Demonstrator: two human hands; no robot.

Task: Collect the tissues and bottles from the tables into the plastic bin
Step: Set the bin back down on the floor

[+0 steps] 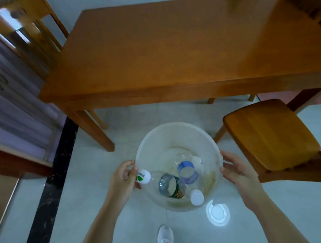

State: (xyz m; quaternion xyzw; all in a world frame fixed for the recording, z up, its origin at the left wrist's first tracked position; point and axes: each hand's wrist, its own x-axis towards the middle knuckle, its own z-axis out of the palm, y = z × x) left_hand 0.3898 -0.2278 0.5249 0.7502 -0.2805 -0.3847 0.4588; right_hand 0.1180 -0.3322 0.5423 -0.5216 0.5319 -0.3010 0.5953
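I look down and see two bare hands holding a round, see-through plastic bin [177, 133] above the pale tiled floor [95, 181]. The left hand [122, 178] is curled on the bin's left rim, with the thumb on top and the fingers under the edge. The right hand [238, 171] holds the right rim the same way, with the thumb pressed on the wall and the fingers wrapped around the outside. Three clear bottles lie inside the bin. One bottle with a dark green label [172, 185] lies on its side, and its long way runs up to the left, so its white cap [144, 176] sticks out at the left rim, right by the left thumb. That cap has a green leaf and a small word on it, but the word is too blurry for me to read. The bottle with a blue label [188, 172] points mostly up at me, so I see it almost end-on. Its own white cap [197, 197] is near the bin's near wall. A crumpled white tissue [197, 161] sits just beside the blue label, near the far right of the bin. The bin is in front of a brown wooden table [161, 51], and a wooden chair [269, 133] stands to the right. A white shoe [164, 235] is on the floor under the bin.
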